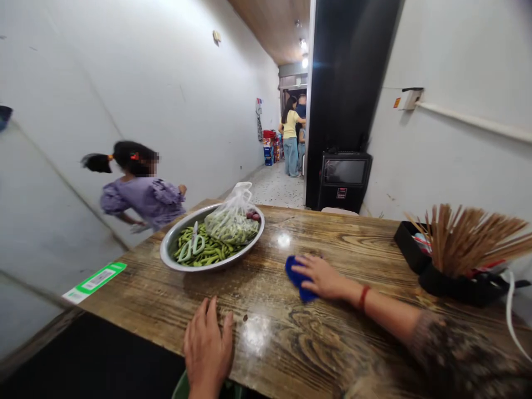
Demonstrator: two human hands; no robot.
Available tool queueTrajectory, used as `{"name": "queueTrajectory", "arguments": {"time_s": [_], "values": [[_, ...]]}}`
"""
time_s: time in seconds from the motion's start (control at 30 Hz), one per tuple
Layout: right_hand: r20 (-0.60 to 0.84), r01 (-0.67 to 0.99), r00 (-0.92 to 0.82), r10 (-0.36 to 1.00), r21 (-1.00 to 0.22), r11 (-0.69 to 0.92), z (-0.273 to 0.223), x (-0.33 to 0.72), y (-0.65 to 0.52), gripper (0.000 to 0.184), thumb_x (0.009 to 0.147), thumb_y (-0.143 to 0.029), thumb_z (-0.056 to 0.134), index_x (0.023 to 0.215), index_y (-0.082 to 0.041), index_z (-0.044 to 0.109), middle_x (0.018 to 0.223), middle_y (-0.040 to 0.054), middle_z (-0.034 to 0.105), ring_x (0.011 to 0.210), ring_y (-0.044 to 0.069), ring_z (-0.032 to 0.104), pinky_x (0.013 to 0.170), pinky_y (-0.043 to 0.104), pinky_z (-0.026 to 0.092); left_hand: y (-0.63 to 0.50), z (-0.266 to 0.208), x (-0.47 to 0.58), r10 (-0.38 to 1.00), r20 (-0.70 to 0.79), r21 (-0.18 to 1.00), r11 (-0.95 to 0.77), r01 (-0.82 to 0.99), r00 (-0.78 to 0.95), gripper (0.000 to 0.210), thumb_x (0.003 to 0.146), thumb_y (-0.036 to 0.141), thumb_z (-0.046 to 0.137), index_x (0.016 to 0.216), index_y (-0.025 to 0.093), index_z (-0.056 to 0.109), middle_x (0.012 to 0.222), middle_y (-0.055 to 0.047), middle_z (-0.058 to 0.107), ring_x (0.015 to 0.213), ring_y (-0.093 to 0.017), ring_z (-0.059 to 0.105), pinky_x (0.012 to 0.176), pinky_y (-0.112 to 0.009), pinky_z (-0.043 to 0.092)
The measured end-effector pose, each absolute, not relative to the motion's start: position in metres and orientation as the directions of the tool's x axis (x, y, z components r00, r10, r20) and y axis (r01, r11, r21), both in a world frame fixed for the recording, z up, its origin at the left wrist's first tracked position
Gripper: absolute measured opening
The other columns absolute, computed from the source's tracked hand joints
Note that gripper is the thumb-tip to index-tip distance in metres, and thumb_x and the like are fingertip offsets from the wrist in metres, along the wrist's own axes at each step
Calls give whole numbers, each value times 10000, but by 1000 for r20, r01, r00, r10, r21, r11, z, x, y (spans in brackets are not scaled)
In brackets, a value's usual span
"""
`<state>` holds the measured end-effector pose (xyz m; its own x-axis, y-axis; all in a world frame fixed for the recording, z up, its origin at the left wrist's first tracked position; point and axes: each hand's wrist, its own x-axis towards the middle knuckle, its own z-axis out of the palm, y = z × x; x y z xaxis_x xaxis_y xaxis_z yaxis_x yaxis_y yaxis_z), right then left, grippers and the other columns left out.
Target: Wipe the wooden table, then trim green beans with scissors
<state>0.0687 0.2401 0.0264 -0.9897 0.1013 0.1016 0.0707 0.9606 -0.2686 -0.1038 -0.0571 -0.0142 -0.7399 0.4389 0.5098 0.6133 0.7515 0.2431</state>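
My right hand (322,277) is pressed onto a blue cloth (296,272) on the wooden table (353,238), fingers over it and holding it against the top. At the table's near edge, my left hand (208,335) rests palm down with nothing in it, its thumb apart from the fingers. Beyond the left hand stands a metal basin (166,252) of green bean pods (216,250). Green-handled scissors (192,248) lie on the pods. A tied clear plastic bag (233,216) with more pods sits in the basin, near a few dark red round items (252,215).
A black holder (453,285) with many brown sticks (469,238) stands at the right, beside a white cable (510,316). A green-and-white label (95,282) is on the left edge. A child in purple (143,197) is beyond the table's left side. A black speaker (344,180) stands behind.
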Motion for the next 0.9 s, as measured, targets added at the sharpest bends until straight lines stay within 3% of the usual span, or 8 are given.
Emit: {"name": "queueTrajectory", "arguments": {"time_s": [0.13, 0.23, 0.37, 0.5, 0.6, 0.67, 0.8, 0.9], "values": [[58, 491, -859, 509, -191, 850, 34, 0, 295, 539, 970, -439, 406, 1458, -209, 395, 1543, 149, 310, 1389, 355, 311, 1098, 533, 266, -56, -10, -102, 431, 496, 252, 759, 600, -754, 632, 912, 501, 281, 1343, 83, 481, 1373, -180, 515, 1246, -326, 472, 1072, -490, 358], [68, 509, -846, 529, -192, 839, 40, -38, 275, 580, 964, -484, 388, 1461, -184, 383, 1538, 162, 313, 1386, 356, 305, 1093, 528, 272, -56, -8, -102, 423, 490, 266, 761, 592, -763, 635, 914, 504, 283, 1349, 83, 472, 1377, -184, 511, 1256, -326, 466, 1070, -490, 360], [146, 107, -979, 139, -210, 972, 32, -42, 192, 633, 907, -577, 458, 1432, -224, 429, 1528, 124, 346, 1379, 343, 312, 1114, 502, 262, -55, -9, -103, 423, 491, 278, 752, 597, -761, 610, 916, 484, 292, 1364, 105, 455, 1386, -183, 503, 1278, -318, 454, 1078, -486, 350], [248, -376, -917, -314, -268, 887, 27, 17, 122, 609, 921, -585, 432, 1430, -250, 423, 1530, 105, 348, 1380, 340, 319, 1114, 516, 273, -55, -10, -103, 427, 486, 287, 747, 600, -763, 595, 920, 460, 288, 1367, 103, 449, 1381, -186, 510, 1279, -321, 457, 1076, -498, 354], [250, -501, -864, -437, -351, 791, 30, 66, 117, 544, 953, -547, 402, 1426, -279, 425, 1527, 57, 369, 1410, 290, 293, 1135, 468, 269, -57, -11, -102, 428, 485, 301, 736, 606, -762, 582, 915, 454, 315, 1355, 103, 462, 1381, -188, 511, 1286, -323, 454, 1082, -510, 348], [237, -472, -881, -409, -395, 788, 32, 83, 130, 517, 960, -517, 418, 1416, -276, 445, 1513, 55, 396, 1410, 270, 304, 1146, 448, 262, -59, -10, -103, 418, 478, 345, 720, 602, -773, 569, 904, 452, 354, 1341, 108, 475, 1385, -188, 507, 1296, -325, 446, 1093, -523, 334], [183, -204, -973, -137, -425, 882, 33, 83, 158, 494, 946, -469, 471, 1401, -278, 474, 1501, 83, 412, 1387, 304, 344, 1118, 521, 291, -53, 2, -107, 331, 365, 665, 561, 493, -870, 505, 829, 440, 527, 1243, 150, 536, 1335, -170, 544, 1288, -320, 465, 1109, -529, 331], [166, -123, -984, -59, -411, 903, 30, 78, 163, 494, 941, -467, 474, 1405, -298, 467, 1517, 71, 386, 1389, 314, 342, 1108, 540, 302, -30, 25, -111, 255, 67, 987, 126, 102, -965, 424, 825, 394, 591, 1178, 173, 510, 1243, -166, 589, 1135, -273, 605, 1019, -481, 456]]}}
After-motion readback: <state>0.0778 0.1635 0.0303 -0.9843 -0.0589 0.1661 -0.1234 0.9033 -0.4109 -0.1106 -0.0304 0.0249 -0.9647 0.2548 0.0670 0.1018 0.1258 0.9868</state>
